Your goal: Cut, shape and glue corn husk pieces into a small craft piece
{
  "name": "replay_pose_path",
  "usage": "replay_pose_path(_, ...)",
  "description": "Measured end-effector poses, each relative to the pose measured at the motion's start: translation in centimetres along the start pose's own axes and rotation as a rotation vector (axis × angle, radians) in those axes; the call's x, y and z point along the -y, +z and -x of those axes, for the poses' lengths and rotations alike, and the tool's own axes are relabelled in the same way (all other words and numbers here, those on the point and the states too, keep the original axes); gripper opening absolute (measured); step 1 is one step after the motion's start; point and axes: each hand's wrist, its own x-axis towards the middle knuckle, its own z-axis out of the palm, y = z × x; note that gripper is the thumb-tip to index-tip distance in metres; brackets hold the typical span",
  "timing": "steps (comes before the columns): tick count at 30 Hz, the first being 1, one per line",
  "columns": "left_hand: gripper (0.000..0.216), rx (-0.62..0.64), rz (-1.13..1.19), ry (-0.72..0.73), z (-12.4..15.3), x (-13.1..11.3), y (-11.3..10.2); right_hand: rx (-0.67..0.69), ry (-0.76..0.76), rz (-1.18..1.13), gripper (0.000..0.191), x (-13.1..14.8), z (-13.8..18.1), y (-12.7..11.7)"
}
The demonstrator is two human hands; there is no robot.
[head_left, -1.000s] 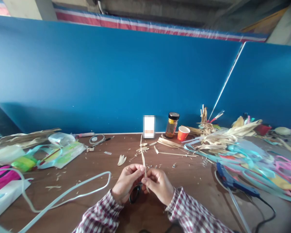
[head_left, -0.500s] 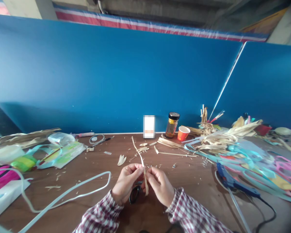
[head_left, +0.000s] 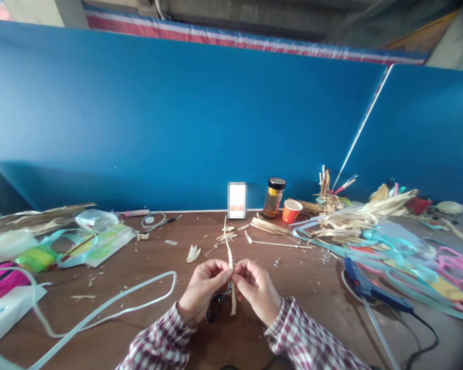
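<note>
My left hand [head_left: 202, 290] and my right hand [head_left: 256, 289] meet over the brown table [head_left: 158, 329], fingertips pinched together on a thin pale straw strip [head_left: 228, 246]. The strip stands nearly upright above the fingers and hangs a short way below them. Black scissors [head_left: 215, 306] lie on the table under my left hand, partly hidden. Both wrists wear checked red-and-white sleeves.
A white cable [head_left: 111, 306] loops at the left beside bags and a pink bundle [head_left: 2, 282]. An amber jar [head_left: 273, 198], an orange cup [head_left: 292, 210] and a white box [head_left: 237, 200] stand by the blue wall. Straw, coloured ribbons [head_left: 409, 257] and a blue glue gun [head_left: 364, 288] fill the right.
The strip's top swung left, then back to near upright. More of it now hangs below my fingers. My hands stayed in place, fingertips drawn closer together.
</note>
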Motion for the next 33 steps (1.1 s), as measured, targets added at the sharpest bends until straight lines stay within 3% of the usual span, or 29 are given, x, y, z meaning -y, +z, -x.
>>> replay_pose_path(9, 0.021, 0.097, 0.017, -0.014, 0.41, -0.14, 0.30, 0.010, 0.025, -0.032, 0.024, -0.02, -0.16, -0.28)
replay_pose_path(19, 0.023, 0.176, -0.056, -0.067, 0.34, -0.44, 0.10, 0.128, 0.103, -0.227, 0.027, 0.21, -0.03, -0.03)
replay_pose_path(33, 0.026, 0.207, -0.051, -0.030, 0.41, -0.34, 0.27, 0.083, 0.111, -0.238, 0.020, 0.35, 0.09, 0.11)
